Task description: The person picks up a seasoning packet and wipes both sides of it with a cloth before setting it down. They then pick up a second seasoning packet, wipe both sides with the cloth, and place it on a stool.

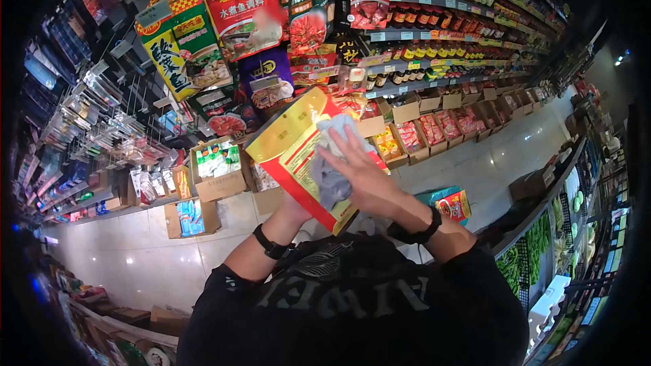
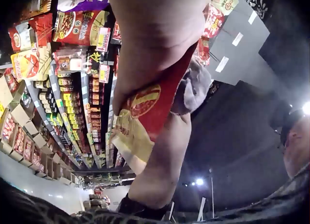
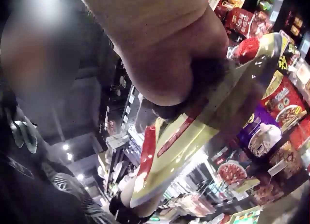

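A red and yellow food packet (image 1: 285, 163) is held up in front of the chest, tilted, with its printed panel upward. My left hand (image 1: 296, 209) grips it at its lower left edge; most of those fingers are hidden behind the packet. On the panel lies a crumpled grey cloth (image 1: 331, 186), pressed down by my right hand (image 1: 363, 173) with its fingers spread. The left wrist view shows the packet (image 2: 150, 115) from its edge, with the cloth (image 2: 196, 86) bunched against it. In the right wrist view the packet's (image 3: 189, 132) glossy surface lies under the right hand.
Hanging seasoning bags (image 1: 244, 17) fill the rack just ahead. Shelves of jars (image 1: 420, 17) curve off to the right, above cardboard boxes (image 1: 427, 132) of packets. An open box (image 1: 220, 176) stands low at the left. Green vegetables (image 1: 536, 244) lie at the right.
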Tool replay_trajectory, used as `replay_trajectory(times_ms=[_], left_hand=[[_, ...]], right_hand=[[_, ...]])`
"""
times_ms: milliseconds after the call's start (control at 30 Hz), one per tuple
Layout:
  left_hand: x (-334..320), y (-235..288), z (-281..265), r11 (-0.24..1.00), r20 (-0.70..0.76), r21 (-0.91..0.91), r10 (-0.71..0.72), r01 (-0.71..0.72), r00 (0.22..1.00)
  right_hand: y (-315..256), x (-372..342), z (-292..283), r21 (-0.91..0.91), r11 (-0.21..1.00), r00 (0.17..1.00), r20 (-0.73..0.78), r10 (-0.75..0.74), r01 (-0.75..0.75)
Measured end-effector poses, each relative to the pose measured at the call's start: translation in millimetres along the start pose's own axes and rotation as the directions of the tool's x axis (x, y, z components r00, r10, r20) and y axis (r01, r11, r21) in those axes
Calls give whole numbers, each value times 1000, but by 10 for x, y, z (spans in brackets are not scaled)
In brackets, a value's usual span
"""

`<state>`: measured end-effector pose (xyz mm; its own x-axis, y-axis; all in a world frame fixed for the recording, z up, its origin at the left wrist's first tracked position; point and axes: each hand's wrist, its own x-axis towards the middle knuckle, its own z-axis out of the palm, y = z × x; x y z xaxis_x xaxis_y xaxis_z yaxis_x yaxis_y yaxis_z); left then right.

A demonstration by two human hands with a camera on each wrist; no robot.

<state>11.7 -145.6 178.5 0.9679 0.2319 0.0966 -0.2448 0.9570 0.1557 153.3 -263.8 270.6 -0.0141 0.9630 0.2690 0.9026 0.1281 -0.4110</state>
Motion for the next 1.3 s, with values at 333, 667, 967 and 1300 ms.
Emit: replay_trajectory(times_ms=[333, 667, 967, 1300], left_hand=[[63, -110, 172, 982, -51, 85, 174, -169, 984], [161, -98, 282, 848, -145, 461, 363, -261, 921], [216, 32, 44, 963, 163, -118, 260, -242, 952], [230, 319, 302, 967, -40, 163, 203, -194, 978]], right_hand=[[449, -70, 66, 117, 976, 983, -9, -183, 182], [7, 29, 78, 351, 903, 943, 125, -308, 249], [70, 164, 15, 126, 976, 983, 25, -182, 178], [271, 318, -189, 63, 992, 990, -84, 116, -111]])
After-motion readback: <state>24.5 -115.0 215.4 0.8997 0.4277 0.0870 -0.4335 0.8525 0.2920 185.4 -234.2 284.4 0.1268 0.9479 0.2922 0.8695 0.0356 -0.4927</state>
